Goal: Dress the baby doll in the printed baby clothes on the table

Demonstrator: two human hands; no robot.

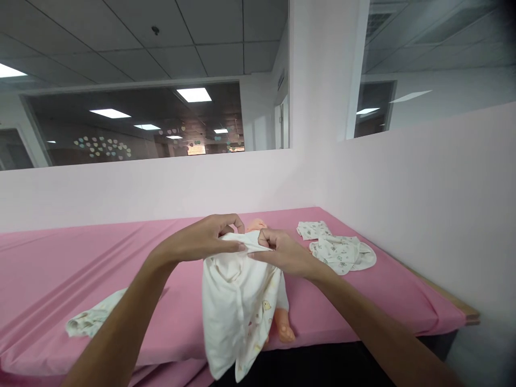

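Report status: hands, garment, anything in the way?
Left hand, right hand: both pinching white garment by upper edge. Garment hanging, hiding most of doll. Patterned clothes lying to the right.

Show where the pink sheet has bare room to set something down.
The widest bare patch is the left of the pink sheet, between the back wall and the front-left cloth. A smaller one lies between the printed clothes and the sheet's front right corner. Crowded: the middle, where left hand and right hand hold the white garment before the doll.
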